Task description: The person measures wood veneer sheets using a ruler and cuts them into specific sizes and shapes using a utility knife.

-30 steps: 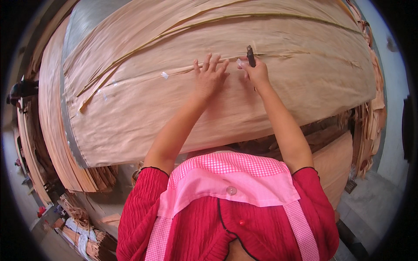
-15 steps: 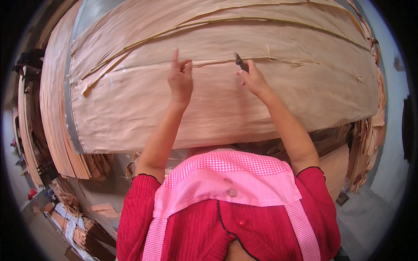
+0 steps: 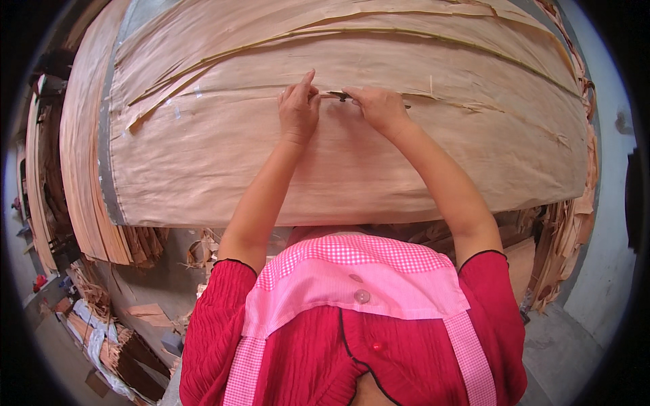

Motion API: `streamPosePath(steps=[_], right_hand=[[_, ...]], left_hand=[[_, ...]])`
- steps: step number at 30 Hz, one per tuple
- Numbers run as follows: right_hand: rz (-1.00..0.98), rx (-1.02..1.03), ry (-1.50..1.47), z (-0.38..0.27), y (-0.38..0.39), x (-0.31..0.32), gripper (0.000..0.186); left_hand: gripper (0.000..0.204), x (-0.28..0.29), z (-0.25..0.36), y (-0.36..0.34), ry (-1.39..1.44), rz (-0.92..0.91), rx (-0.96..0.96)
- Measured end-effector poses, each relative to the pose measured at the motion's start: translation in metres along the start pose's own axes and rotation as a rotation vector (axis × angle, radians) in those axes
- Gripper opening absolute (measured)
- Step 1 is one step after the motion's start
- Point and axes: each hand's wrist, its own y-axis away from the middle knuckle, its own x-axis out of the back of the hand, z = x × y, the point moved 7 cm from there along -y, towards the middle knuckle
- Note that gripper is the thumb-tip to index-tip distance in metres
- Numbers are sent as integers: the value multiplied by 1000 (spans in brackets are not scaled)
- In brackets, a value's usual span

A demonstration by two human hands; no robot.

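Observation:
A wide sheet of pale wood veneer (image 3: 223, 162) lies spread before me, with a ragged split running across its middle. My right hand (image 3: 382, 109) grips a dark knife (image 3: 341, 95) over this split, its blade pointing left and the handle's end showing past my palm. Close to the blade's left is my left hand (image 3: 298, 114), at the split. Its index finger stretches up and away from me while the other fingers bend; whether they touch the torn edge is hard to see. Beyond both hands, a long thin strip (image 3: 386, 29) arcs across the sheet.
A stack of veneer sheets (image 3: 84, 149) hangs over the left side, past a grey edge strip (image 3: 107, 169). Bundled veneer scraps (image 3: 128, 352) lie low at the left. More ragged veneer (image 3: 565, 243) hangs at the right, beside a pale wall (image 3: 613, 203).
My right hand has moved left and turned, bringing the knife down to the split. My left hand has shifted slightly right, so the two are closer together.

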Motion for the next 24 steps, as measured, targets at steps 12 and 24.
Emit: streamPosePath(steps=[12, 24], right_hand=[[-36, 43, 31, -1, -9, -5, 16], [-66, 77, 38, -7, -14, -8, 14]], left_hand=[[51, -2, -2, 1, 7, -21, 34], [57, -1, 0, 0, 10, -14, 24]])
